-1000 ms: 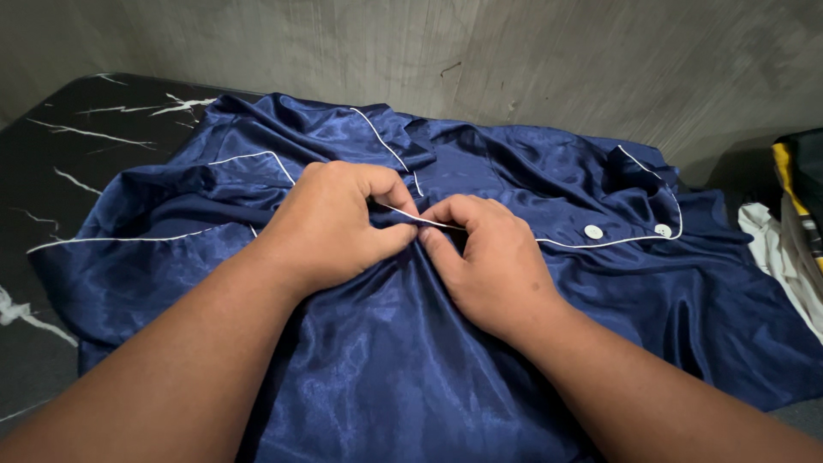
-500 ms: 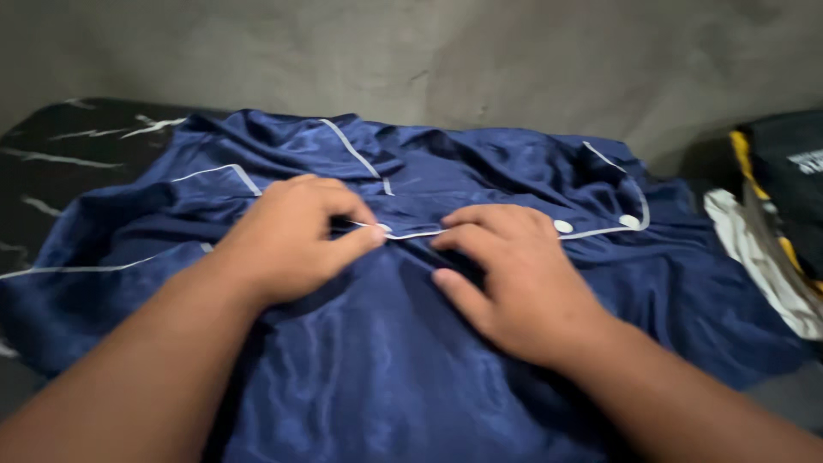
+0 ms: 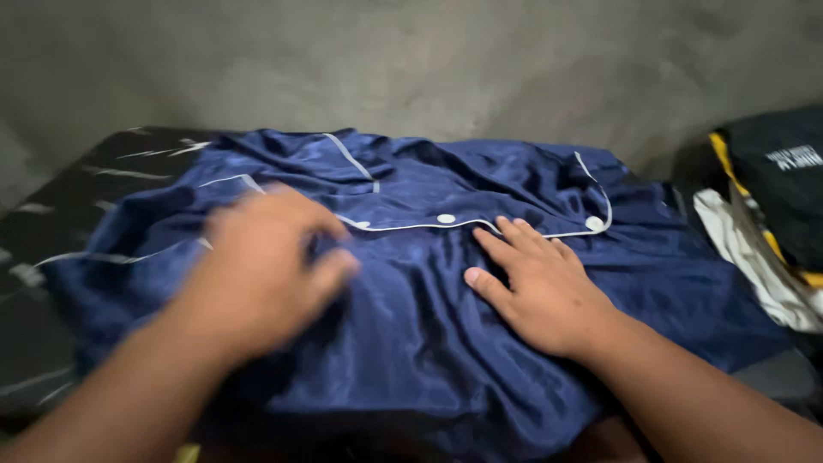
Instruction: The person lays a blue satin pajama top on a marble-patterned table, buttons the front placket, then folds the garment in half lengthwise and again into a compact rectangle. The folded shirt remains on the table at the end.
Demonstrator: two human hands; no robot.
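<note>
2 hands on blue satin shirt: right hand flat, grip spread; left hand blurred, grip unclear.

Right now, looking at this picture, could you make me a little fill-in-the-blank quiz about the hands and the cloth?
1. Both hands rest on a satin shirt whose colour is ____.
2. The right hand lies ____ on the cloth, fingers spread.
3. The edge piping and buttons are ____.
4. The hand blurred by motion is the ____ hand.

Missing words: blue; flat; white; left
</note>
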